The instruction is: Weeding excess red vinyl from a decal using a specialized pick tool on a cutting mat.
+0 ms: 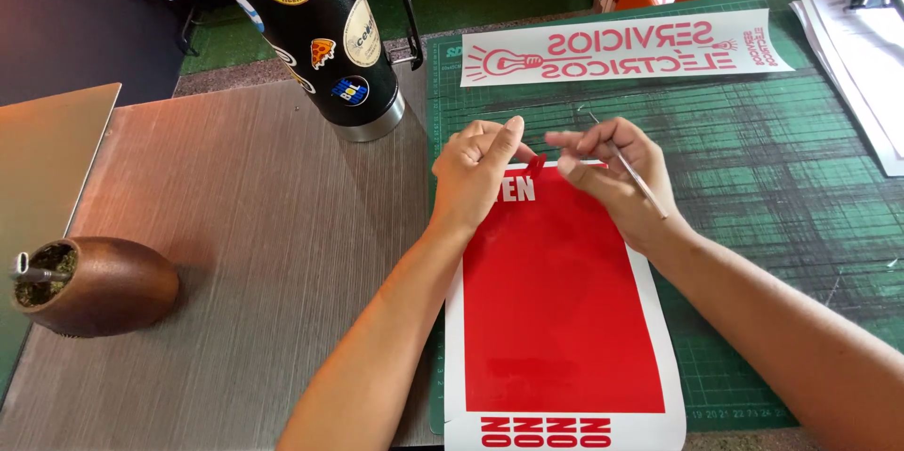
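Note:
A red vinyl sheet [562, 310] on white backing lies on a green cutting mat [782, 187], with white letter shapes showing at its top left. My left hand [478, 169] rests at the sheet's top edge and pinches a small red scrap of vinyl [535, 165] between thumb and finger. My right hand [617, 173] is just to the right of it, fingertips meeting the same scrap, and it holds a thin metal weeding pick [631, 169] along its back.
A black sticker-covered flask [320, 27] stands at the back on the grey table [235, 225]. A brown gourd cup with a metal straw [89, 283] sits at the left. A white strip with red mirrored lettering [621, 46] lies behind. Clipped papers [862, 46] lie at the right.

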